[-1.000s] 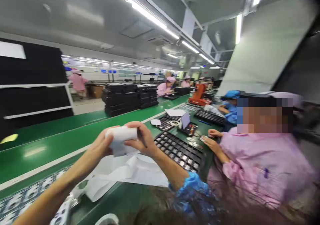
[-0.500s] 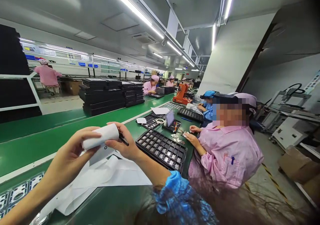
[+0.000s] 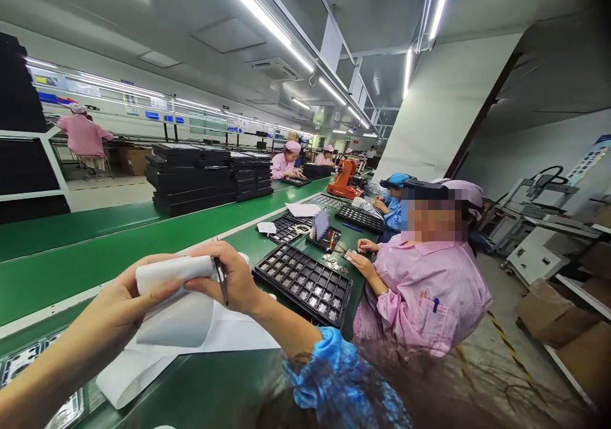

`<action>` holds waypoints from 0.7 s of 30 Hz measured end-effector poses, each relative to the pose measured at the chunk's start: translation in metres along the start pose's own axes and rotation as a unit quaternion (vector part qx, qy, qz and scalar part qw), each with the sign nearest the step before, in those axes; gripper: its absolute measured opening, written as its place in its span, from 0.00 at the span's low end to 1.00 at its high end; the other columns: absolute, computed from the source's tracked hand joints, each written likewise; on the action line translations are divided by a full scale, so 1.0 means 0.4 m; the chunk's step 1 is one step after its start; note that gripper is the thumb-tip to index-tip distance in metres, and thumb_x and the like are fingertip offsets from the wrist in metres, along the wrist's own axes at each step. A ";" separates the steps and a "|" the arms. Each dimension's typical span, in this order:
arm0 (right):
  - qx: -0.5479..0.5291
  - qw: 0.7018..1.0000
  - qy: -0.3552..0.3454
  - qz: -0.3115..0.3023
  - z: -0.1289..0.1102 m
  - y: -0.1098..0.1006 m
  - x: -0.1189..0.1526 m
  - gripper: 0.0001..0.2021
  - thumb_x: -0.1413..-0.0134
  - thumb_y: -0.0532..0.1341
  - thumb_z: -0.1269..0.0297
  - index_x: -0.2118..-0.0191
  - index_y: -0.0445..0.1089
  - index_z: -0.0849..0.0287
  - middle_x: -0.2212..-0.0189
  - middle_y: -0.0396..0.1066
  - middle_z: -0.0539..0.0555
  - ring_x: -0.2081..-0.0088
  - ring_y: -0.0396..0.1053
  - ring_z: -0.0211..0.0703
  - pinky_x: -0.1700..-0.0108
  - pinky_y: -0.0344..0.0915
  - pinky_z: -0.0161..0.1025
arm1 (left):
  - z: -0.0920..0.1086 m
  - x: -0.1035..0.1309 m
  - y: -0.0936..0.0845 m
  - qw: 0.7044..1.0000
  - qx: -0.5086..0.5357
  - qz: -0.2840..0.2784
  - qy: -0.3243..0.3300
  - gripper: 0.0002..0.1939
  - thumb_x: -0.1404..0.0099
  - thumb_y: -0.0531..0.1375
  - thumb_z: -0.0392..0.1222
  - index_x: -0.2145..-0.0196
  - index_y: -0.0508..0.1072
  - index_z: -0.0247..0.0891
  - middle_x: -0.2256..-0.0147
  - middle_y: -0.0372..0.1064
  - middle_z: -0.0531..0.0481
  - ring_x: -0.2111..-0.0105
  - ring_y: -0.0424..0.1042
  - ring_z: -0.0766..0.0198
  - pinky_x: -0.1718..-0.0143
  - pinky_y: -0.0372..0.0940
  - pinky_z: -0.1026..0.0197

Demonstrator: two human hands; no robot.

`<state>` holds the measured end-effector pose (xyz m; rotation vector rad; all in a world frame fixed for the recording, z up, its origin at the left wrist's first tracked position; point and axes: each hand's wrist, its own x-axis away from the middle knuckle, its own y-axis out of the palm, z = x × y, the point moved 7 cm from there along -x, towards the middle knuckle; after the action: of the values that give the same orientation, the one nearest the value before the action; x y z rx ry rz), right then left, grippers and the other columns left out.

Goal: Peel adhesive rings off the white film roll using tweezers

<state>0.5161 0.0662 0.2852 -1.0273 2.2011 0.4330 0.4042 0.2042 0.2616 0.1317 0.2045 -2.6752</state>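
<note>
A rolled white sheet (image 3: 174,273) is held up in front of me above the bench, its loose lower part hanging down. Round its left end my left hand (image 3: 126,298) is closed, thumb along the front. My right hand (image 3: 233,276) pinches the right end between thumb and fingers. Dark tweezers (image 3: 221,282) are also tucked in that right hand, pointing downward. Beneath the hands, more white sheet (image 3: 243,327) lies spread on the green bench top (image 3: 214,391). Metal-looking framed parts (image 3: 28,359) lie at the lower left, partly behind my left forearm.
A black compartment tray (image 3: 303,282) with small silvery parts lies right of my hands. Beside it a co-worker in pink (image 3: 429,295) handles small parts. Black trays (image 3: 191,177) stand stacked across the green belt (image 3: 119,251). An orange machine (image 3: 344,179) stands farther along.
Both hands have shifted slightly left with the roll, and more of the sheet now hangs unrolled below it. The tweezers have turned to point more downward. The camera view has shifted slightly.
</note>
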 end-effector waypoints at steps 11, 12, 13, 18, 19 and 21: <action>-0.138 0.972 0.187 0.038 0.117 0.011 0.017 0.40 0.72 0.85 0.44 0.53 0.71 0.52 0.59 0.73 0.48 0.58 0.70 0.44 0.49 0.71 0.43 | 0.010 0.018 -0.003 0.908 -0.245 0.077 0.330 0.26 0.34 0.67 0.52 0.39 0.73 0.64 0.30 0.65 0.55 0.37 0.71 0.43 0.39 0.71 0.44; -0.132 0.974 0.176 0.054 0.113 0.006 0.018 0.42 0.75 0.86 0.47 0.52 0.70 0.52 0.58 0.72 0.49 0.57 0.70 0.45 0.48 0.71 0.43 | -0.001 0.013 -0.011 0.936 -0.195 0.086 0.279 0.30 0.34 0.68 0.55 0.35 0.70 0.63 0.30 0.65 0.53 0.39 0.73 0.44 0.43 0.74 0.46; -0.126 0.976 0.166 0.067 0.108 0.000 0.019 0.43 0.78 0.86 0.50 0.53 0.69 0.51 0.57 0.72 0.49 0.57 0.69 0.45 0.48 0.71 0.44 | -0.012 0.008 -0.019 0.961 -0.137 0.091 0.221 0.32 0.34 0.68 0.57 0.34 0.68 0.61 0.34 0.70 0.51 0.44 0.77 0.46 0.50 0.77 0.50; -0.086 0.992 0.090 0.028 0.067 0.010 0.010 0.36 0.77 0.86 0.53 0.59 0.69 0.49 0.57 0.75 0.52 0.55 0.72 0.50 0.46 0.73 0.48 | -0.018 -0.004 -0.018 0.998 -0.011 0.016 0.067 0.22 0.40 0.73 0.60 0.51 0.80 0.50 0.65 0.82 0.52 0.70 0.80 0.54 0.74 0.74 0.59; -0.089 0.992 0.083 0.014 0.064 0.013 0.008 0.36 0.78 0.86 0.53 0.60 0.70 0.49 0.57 0.76 0.53 0.54 0.73 0.51 0.45 0.73 0.49 | -0.011 -0.004 -0.022 0.997 -0.020 0.021 0.069 0.22 0.41 0.75 0.60 0.54 0.81 0.49 0.65 0.83 0.52 0.69 0.80 0.53 0.74 0.75 0.59; -0.112 0.989 0.095 0.019 0.072 0.008 0.005 0.37 0.78 0.86 0.48 0.59 0.72 0.51 0.54 0.77 0.55 0.52 0.74 0.51 0.44 0.73 0.48 | 0.002 -0.001 -0.040 0.991 -0.047 0.067 0.106 0.22 0.44 0.76 0.60 0.56 0.80 0.50 0.62 0.83 0.53 0.66 0.80 0.53 0.71 0.77 0.58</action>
<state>0.5248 0.0827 0.2630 -1.1902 2.3845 0.6333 0.3975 0.2184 0.2645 0.3870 0.3751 -2.5103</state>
